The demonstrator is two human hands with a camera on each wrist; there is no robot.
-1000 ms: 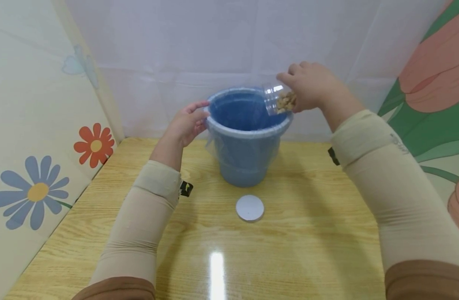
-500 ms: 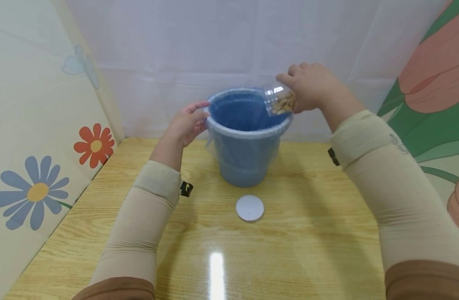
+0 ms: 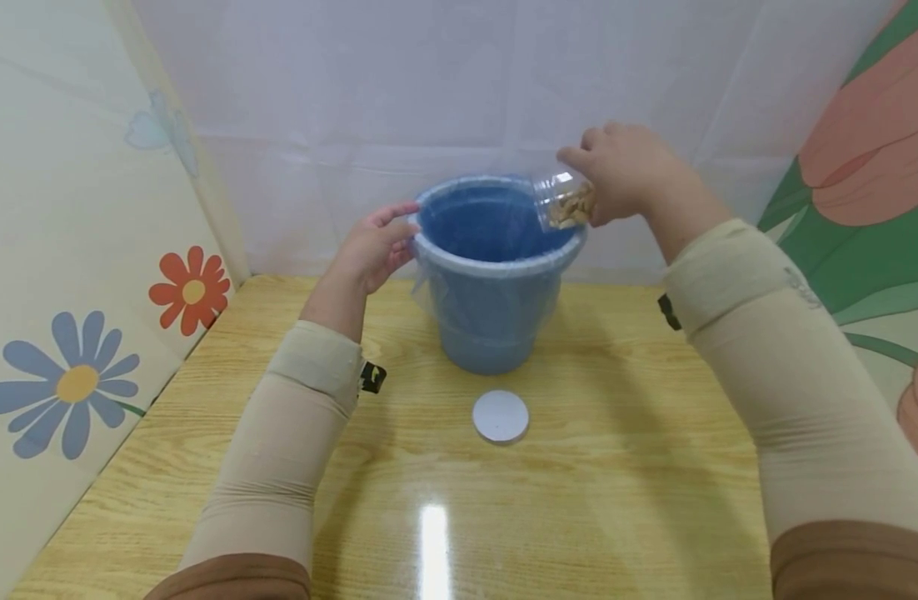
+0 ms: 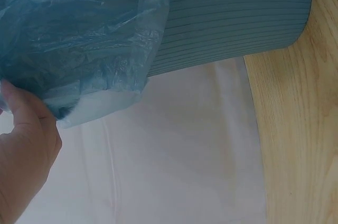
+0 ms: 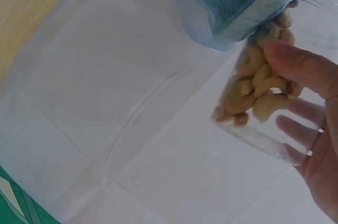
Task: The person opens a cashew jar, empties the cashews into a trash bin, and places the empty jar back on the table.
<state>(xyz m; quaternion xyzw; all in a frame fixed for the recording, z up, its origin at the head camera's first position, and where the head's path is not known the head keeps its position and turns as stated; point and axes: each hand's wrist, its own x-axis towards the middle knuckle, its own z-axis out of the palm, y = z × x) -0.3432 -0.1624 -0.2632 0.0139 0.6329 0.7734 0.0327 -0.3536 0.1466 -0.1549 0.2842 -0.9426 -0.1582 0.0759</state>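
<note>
A blue bucket (image 3: 483, 321) stands on the table, lined with a thin clear plastic bag (image 4: 108, 71) that is folded over its rim. My left hand (image 3: 376, 247) holds the rim at the left side; some of its fingers are hidden behind the bucket and bag. On the other side, my right hand (image 3: 624, 177) grips a clear plastic jar (image 3: 546, 198) lying on its side, its mouth pointing left over the bucket's right rim. Several cashews (image 5: 259, 78) rest inside the jar. In the right wrist view, the thumb and fingers wrap around it.
A round white lid (image 3: 500, 416) lies flat on the wood-grain table (image 3: 579, 500) in front of the bucket. Close behind hangs a white cloth backdrop (image 3: 339, 92). Flower-painted panels (image 3: 77, 208) flank the left and right.
The cashews have shifted a little inside the jar. My right hand and the jar have moved slightly to the right; my left hand and the bucket stay in place.
</note>
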